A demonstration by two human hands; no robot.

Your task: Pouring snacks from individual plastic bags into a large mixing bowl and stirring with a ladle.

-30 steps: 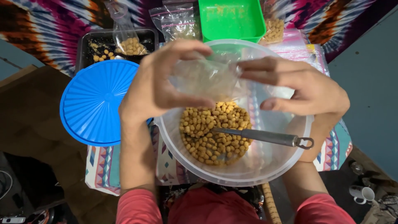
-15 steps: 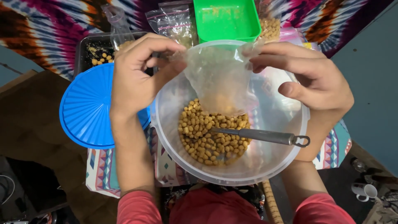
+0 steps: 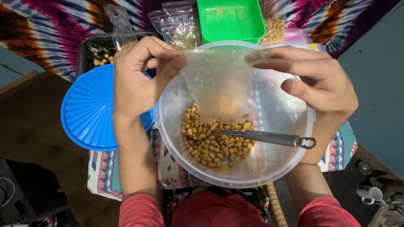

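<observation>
Tie-dye cloth covered the worktop. Left hand (image 3: pixel 139 80) and right hand (image 3: pixel 320 80) pinched a clear bag (image 3: pixel 219 84) open over the bowl (image 3: pixel 290 166); bag looked empty, nuts (image 3: pixel 210 143) and scoop (image 3: pixel 263 137) unlifted.

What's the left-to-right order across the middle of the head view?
Blue lid → left hand → clear plastic bag, held open over the clear bowl of yellow snack pieces → right hand.
</observation>
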